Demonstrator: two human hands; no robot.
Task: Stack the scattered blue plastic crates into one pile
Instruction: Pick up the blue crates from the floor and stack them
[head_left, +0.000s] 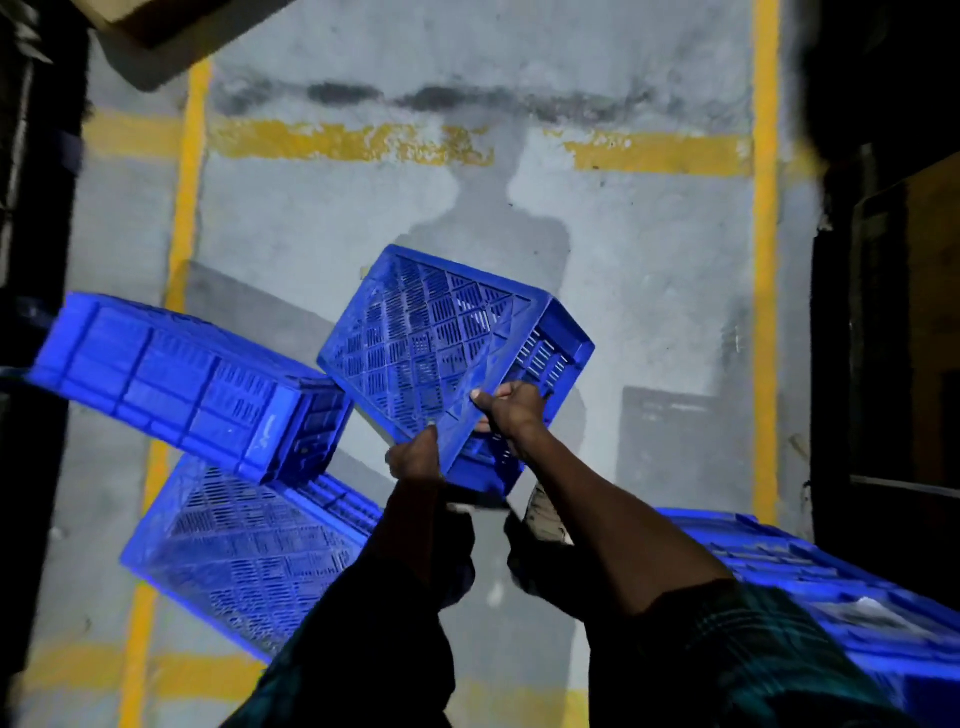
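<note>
I hold a blue slatted crate (441, 343) tilted in the air, its perforated base turned toward me. My left hand (415, 460) grips its near lower corner and my right hand (511, 413) clasps the rim just to the right. A second blue crate (182, 384) lies tipped at the left, leaning over a third blue crate (244, 551) that lies on the floor with its base facing up. At the lower right stands another blue crate (810, 587), partly hidden behind my right arm.
The grey concrete floor (649, 291) carries worn yellow lines (766, 260). Dark shelving or walls close in on the left (36, 260) and right (893, 312). A cardboard box (150, 36) sits at the top left. My feet (545, 512) stand below the held crate.
</note>
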